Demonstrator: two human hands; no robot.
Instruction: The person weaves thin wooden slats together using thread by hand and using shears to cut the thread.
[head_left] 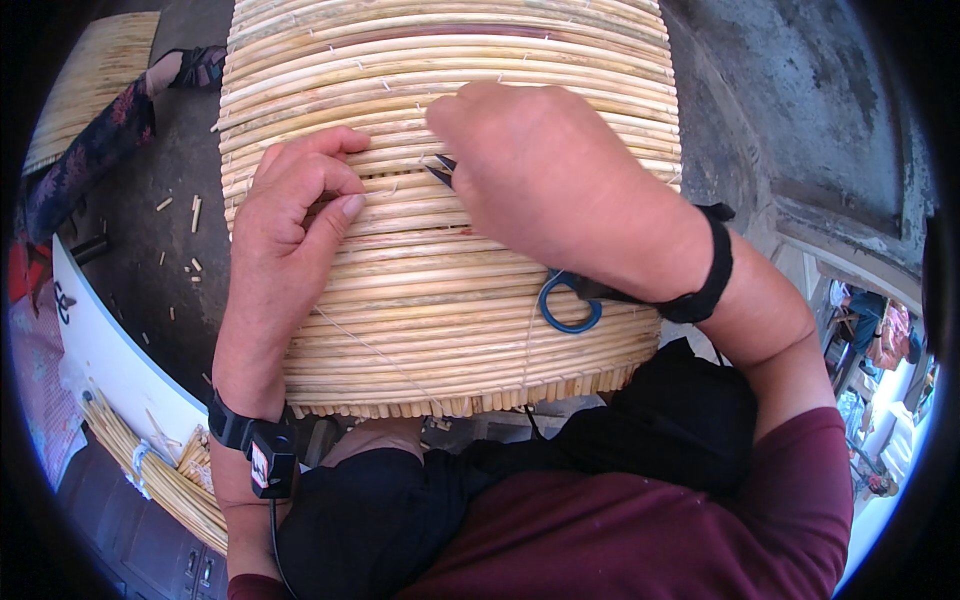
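Observation:
A mat of pale reed stalks (480, 270), bound by thin threads, lies before me, its near edge at my lap. My left hand (285, 205) rests on its left part. The thumb and index finger come close together there in a pinch; anything between them is too small to make out. Over the middle of the mat, my right hand (540, 170) is closed around a pair of scissors. Their dark blade tips point left toward my left hand, and the blue scissors handle (570, 325) shows below my wrist. The right fingertips are hidden behind the hand.
A loose thread (365, 345) trails over the mat's near part. Cut reed pieces (195, 213) are scattered on the dark floor at left. A bundle of reeds (155, 475) lies at lower left beside a white board (125, 335). Someone's patterned sleeve (100, 140) shows at upper left.

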